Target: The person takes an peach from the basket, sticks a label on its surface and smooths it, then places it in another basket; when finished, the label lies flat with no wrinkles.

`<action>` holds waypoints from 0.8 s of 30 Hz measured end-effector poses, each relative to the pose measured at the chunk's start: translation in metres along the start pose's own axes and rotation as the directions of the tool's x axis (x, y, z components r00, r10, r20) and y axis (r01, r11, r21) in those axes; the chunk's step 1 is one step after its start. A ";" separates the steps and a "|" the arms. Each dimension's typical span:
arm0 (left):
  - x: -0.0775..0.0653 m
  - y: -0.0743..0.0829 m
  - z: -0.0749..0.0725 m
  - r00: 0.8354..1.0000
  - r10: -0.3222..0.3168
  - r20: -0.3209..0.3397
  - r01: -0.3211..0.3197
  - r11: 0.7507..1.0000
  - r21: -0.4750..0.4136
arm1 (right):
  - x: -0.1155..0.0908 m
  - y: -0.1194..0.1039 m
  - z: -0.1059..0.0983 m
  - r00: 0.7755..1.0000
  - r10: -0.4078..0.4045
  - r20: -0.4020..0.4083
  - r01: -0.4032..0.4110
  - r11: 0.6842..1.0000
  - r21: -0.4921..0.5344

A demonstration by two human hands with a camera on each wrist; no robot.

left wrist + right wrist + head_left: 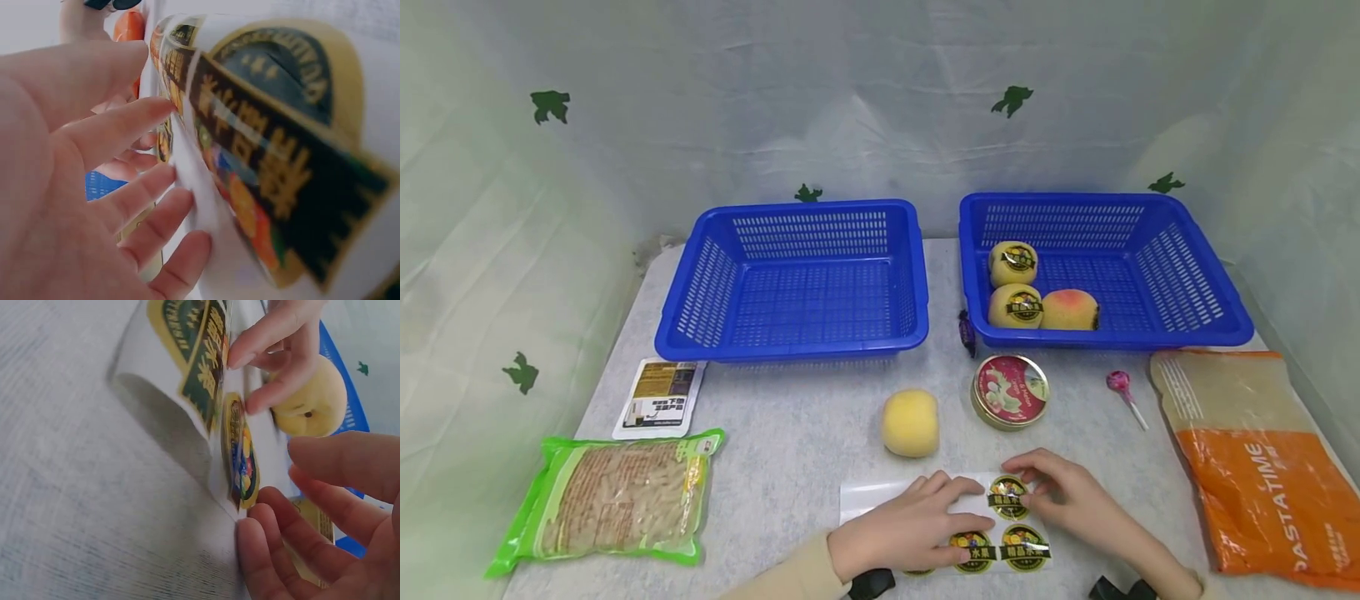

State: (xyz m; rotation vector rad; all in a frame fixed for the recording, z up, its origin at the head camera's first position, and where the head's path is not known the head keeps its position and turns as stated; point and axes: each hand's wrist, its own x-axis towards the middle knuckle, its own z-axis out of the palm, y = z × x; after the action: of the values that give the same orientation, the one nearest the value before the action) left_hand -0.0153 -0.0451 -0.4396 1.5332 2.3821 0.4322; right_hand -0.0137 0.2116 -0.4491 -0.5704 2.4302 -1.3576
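Observation:
A white sheet of round black-and-gold stickers [868, 498] lies at the front of the table. My left hand [917, 525] rests across it, fingers spread; in the left wrist view its fingertips [165, 109] reach the sheet beside a large sticker [256, 144]. On the sheet's right side, my right hand [1071, 500] has its fingertips around the edge of the upper right sticker [1006, 497]. The right wrist view shows those fingers [253, 540] at the sticker's end, thumb and fingers apart. A yellow peach [910, 423] sits just behind the sheet.
Two blue baskets [793, 350] [1112, 337] stand behind; the right one holds three stickered peaches [1015, 307]. Around lie a round red tin [1011, 390], a lollipop [1120, 385], a purple-wrapped candy [967, 333], an orange pasta bag [1270, 483], a green-edged bag [617, 500] and a white packet [660, 398].

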 end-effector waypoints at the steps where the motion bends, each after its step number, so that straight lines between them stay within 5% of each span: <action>1: 0.000 0.000 0.001 1.000 -0.004 -0.003 0.004 1.000 0.009 | 0.000 0.000 0.001 1.000 0.003 -0.004 -0.003 1.000 -0.025; 15: 0.000 -0.001 0.003 0.999 -0.032 0.002 0.032 0.999 -0.005 | -0.004 -0.007 0.018 0.987 -0.108 -0.119 0.057 0.929 -0.367; 24: 0.001 -0.001 0.003 0.999 -0.037 0.004 0.037 0.999 -0.031 | -0.007 -0.010 0.021 0.985 -0.062 -0.162 0.001 0.935 -0.355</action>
State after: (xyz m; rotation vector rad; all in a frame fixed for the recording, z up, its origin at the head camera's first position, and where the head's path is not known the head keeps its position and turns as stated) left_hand -0.0151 -0.0441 -0.4430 1.4729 2.3851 0.4562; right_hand 0.0034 0.1949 -0.4504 -0.5999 2.8443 -1.0174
